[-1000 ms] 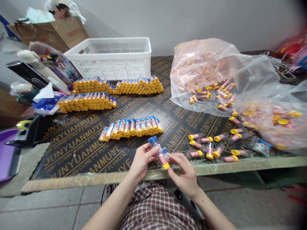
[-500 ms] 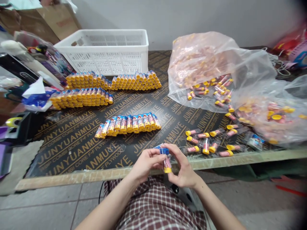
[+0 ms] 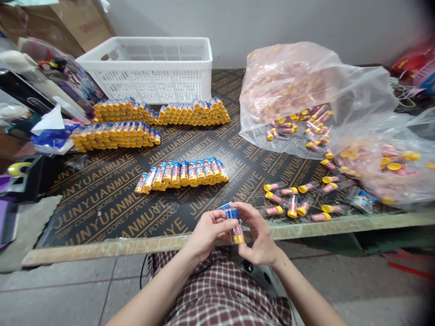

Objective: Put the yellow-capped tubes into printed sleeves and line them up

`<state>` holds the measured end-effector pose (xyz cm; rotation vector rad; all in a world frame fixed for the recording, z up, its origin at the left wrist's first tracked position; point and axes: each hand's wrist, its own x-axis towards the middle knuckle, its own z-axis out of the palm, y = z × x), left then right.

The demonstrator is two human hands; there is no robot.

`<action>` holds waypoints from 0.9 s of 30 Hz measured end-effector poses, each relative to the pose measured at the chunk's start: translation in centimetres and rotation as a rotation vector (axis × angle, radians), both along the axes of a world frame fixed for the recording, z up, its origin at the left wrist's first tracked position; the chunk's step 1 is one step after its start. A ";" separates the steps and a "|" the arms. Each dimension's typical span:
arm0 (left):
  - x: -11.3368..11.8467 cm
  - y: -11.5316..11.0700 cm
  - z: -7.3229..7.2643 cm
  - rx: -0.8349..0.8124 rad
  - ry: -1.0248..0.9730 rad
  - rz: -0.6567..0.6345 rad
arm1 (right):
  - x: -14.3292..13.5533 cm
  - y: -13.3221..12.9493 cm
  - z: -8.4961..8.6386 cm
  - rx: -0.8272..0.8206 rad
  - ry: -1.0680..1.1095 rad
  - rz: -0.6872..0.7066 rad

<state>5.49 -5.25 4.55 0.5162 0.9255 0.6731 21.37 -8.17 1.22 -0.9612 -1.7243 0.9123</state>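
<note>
A small clear tube [image 3: 237, 232] with a yellow cap at its lower end and a blue wrapper around its upper part is between my hands, over the table's front edge. My left hand [image 3: 210, 233] pinches its upper left side. On the right, my right hand [image 3: 258, 235] curves around the same tube, fingers at the top and thumb near the yellow cap. Beyond my hands lies a row of blue-wrapped tubes [image 3: 183, 174]. Unwrapped tubes with yellow caps [image 3: 292, 206] are scattered to the right.
Stacks of wrapped tubes [image 3: 115, 136] lie at the back left, before a white plastic basket [image 3: 163, 81]. Clear bags of tubes [image 3: 288, 90] spread over the right. Bottles, a box and a black dispenser [image 3: 37, 179] crowd the left side. A wooden strip [image 3: 112, 246] edges the table.
The view has shifted very slightly. Both hands keep nearly the same hold on the tube, with only small finger movement.
</note>
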 end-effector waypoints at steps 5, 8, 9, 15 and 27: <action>0.2 -0.3 0.0 -0.001 -0.003 0.020 | -0.2 -0.1 0.0 -0.019 0.016 0.001; 0.1 -0.2 -0.1 0.011 0.005 0.031 | -0.2 0.1 0.3 -0.042 -0.002 0.024; -0.2 0.1 0.0 0.032 0.023 0.042 | 0.0 0.2 0.5 -0.050 -0.021 0.032; -4.5 5.9 3.1 0.535 0.528 0.214 | 2.9 1.6 0.5 -0.073 -0.112 -0.180; -7.4 15.0 5.3 0.912 1.444 -0.243 | 6.1 1.4 0.1 0.014 -0.435 -0.344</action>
